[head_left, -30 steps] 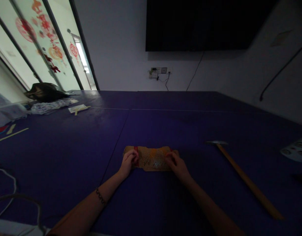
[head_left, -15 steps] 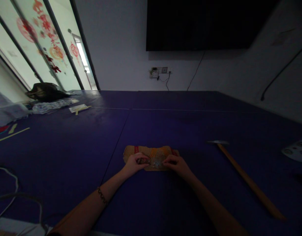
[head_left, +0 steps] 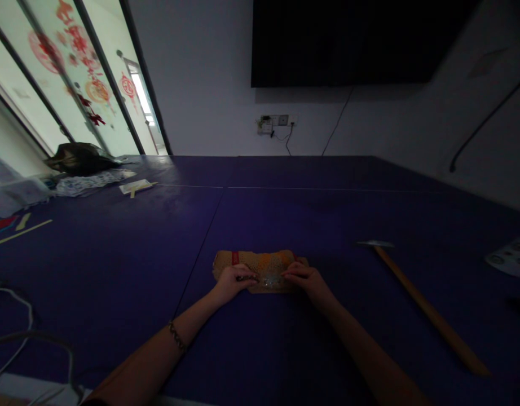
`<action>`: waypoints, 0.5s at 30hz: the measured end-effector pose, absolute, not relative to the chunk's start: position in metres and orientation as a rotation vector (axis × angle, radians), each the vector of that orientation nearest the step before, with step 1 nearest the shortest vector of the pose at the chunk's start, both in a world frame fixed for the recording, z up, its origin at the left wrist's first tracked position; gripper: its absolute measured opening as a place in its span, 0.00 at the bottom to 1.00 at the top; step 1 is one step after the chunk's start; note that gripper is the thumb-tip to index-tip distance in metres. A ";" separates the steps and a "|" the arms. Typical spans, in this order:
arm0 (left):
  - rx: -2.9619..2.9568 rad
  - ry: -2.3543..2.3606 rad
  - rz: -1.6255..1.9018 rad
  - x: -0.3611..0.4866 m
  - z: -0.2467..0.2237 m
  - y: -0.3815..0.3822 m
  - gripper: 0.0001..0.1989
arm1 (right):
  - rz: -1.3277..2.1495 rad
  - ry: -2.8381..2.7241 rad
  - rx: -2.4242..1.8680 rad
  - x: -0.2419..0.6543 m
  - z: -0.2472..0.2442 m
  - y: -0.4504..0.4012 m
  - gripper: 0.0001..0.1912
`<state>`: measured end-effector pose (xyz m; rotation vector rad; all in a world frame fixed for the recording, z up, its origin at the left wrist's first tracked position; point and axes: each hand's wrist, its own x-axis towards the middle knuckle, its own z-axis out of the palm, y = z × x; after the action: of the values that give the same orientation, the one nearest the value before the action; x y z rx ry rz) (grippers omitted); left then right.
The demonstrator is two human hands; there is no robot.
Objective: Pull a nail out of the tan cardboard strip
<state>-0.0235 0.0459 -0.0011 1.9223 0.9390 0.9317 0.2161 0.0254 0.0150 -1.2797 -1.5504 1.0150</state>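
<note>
A brown, dotted piece with red bands and an orange patch [head_left: 248, 259] lies flat on the purple table [head_left: 285, 214]. A shiny, clear bit [head_left: 269, 278] shows on its near half, between my hands. My left hand [head_left: 234, 281] rests on the piece's left part, thumb and fingers pinched together; what is between them is too small to name. At the right part, my right hand [head_left: 304, 277] has its fingertips pressed together beside the shiny bit, and I cannot make out what they hold.
A hammer [head_left: 429, 310] with a long wooden handle lies to the right. Cables [head_left: 29, 313] run along the left edge. At the back left are a black bag [head_left: 80, 159], papers and yellow strips [head_left: 23, 232].
The fingers of my right hand have drawn closer together, and those of my left hand have shifted slightly. The brown piece has stayed in place.
</note>
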 end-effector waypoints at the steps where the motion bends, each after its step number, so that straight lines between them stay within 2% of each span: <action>1: 1.931 0.935 0.925 -0.023 -0.001 0.046 0.11 | 1.019 -1.539 -1.278 0.216 0.015 0.025 0.09; 10: 2.022 0.987 0.873 -0.019 -0.004 0.046 0.07 | 1.065 -1.386 -1.242 0.212 0.013 0.024 0.14; 15: 2.049 0.996 0.853 -0.019 -0.005 0.046 0.07 | 1.072 -1.229 -1.222 0.222 0.014 0.027 0.20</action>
<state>-0.0186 0.0458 -0.0051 2.0488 0.9964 0.8529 0.2218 0.0272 0.0136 -1.2216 -1.2290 1.0718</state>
